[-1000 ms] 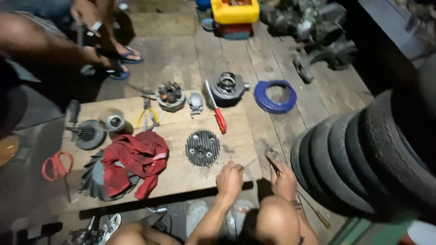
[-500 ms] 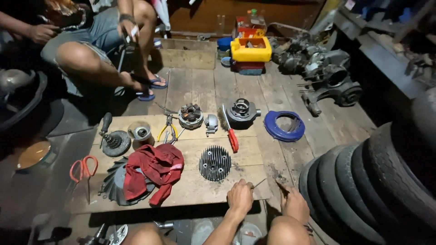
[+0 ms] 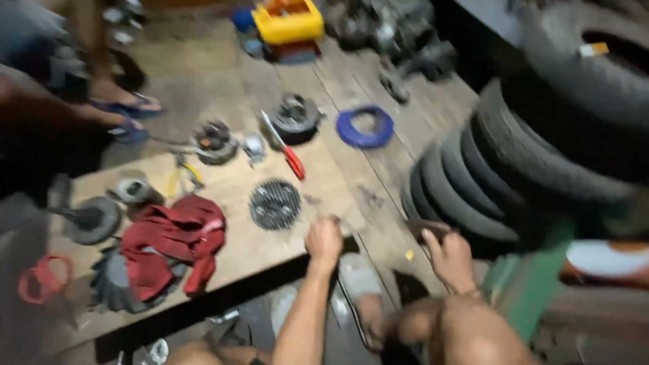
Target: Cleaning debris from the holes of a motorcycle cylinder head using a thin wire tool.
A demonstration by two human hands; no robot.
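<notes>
While the view is blurred, my left hand (image 3: 324, 241) sits fisted at the board (image 3: 223, 253) edge, fingers curled together; whether they pinch anything I cannot tell. My right hand (image 3: 447, 255) has its fingers wrapped on a dark flat piece (image 3: 427, 228), just beside the stacked tyres (image 3: 473, 182). The round finned part (image 3: 274, 203) lies just ahead of my left knuckles, the red-handled screwdriver (image 3: 287, 150) farther beyond it, the red rag (image 3: 172, 240) off to the left. Risk, as I judge it: small bits near the board edge could roll off if my fist bumps them, and the loose rag could snag.
</notes>
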